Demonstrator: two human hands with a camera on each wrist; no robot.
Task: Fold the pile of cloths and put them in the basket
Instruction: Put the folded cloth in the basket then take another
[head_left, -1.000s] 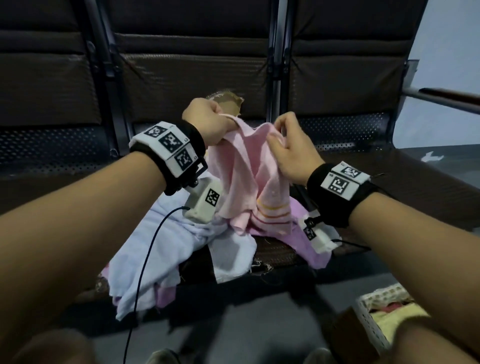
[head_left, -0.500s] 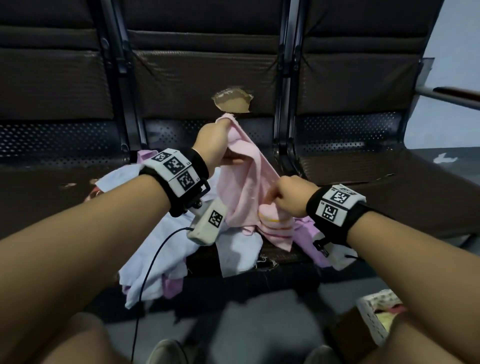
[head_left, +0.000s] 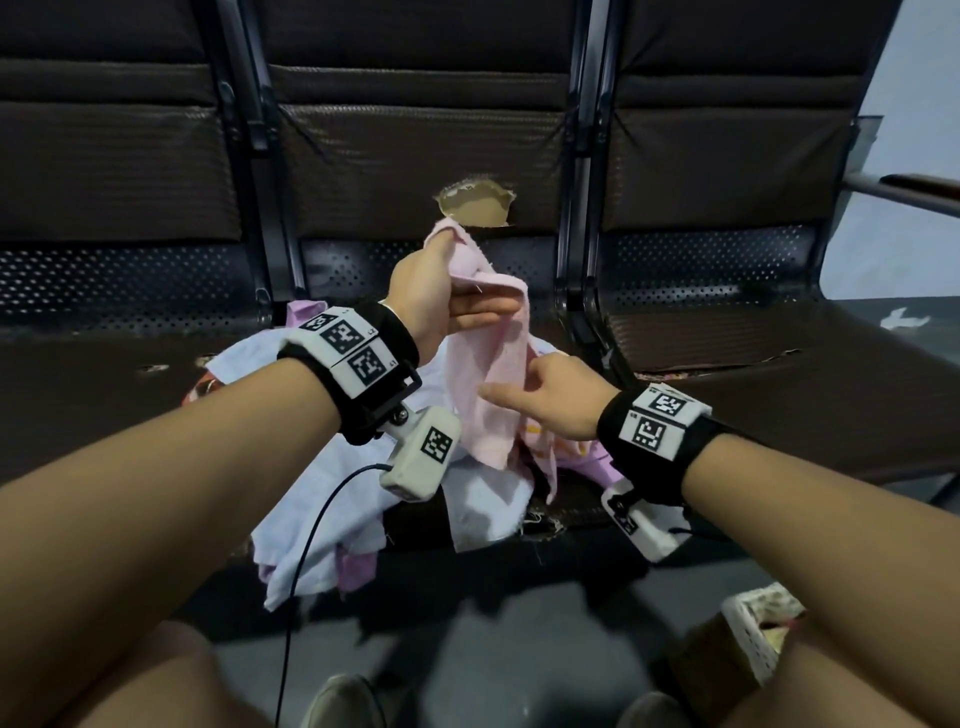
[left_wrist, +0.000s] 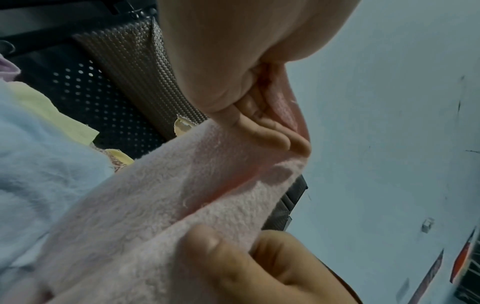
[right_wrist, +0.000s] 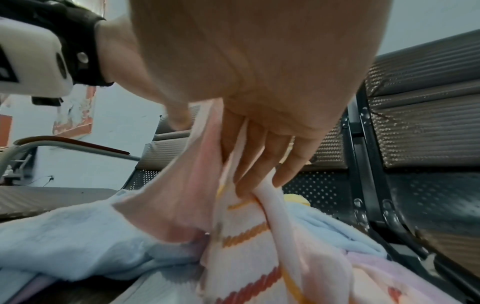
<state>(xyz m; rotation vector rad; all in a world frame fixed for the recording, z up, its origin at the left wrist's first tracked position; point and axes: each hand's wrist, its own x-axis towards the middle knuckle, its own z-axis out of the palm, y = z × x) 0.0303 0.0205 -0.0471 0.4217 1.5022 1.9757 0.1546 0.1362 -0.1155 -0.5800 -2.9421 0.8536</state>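
Note:
A pink cloth (head_left: 488, 374) with orange stripes at its lower end hangs over the pile of light blue and lilac cloths (head_left: 322, 493) on the middle bench seat. My left hand (head_left: 441, 291) grips its top corner and holds it up; in the left wrist view its fingers (left_wrist: 272, 133) are curled into the pink cloth (left_wrist: 168, 185). Lower down, my right hand (head_left: 540, 395) pinches an edge between thumb and fingers (right_wrist: 259, 164), with the pink cloth (right_wrist: 189, 185) running between them. The white basket (head_left: 753, 639) stands on the floor at the bottom right, partly hidden by my right arm.
Dark bench seats fill the view, and the middle backrest has a torn hole (head_left: 475, 208). A metal armrest (head_left: 914, 189) sticks out at the far right. A black cable (head_left: 311, 530) hangs from my left wrist. My shoes (head_left: 343, 701) show on the grey floor.
My right hand has slid down the pink cloth, away from the left hand. The left hand still holds the top corner up, and the cloth now hangs stretched between them.

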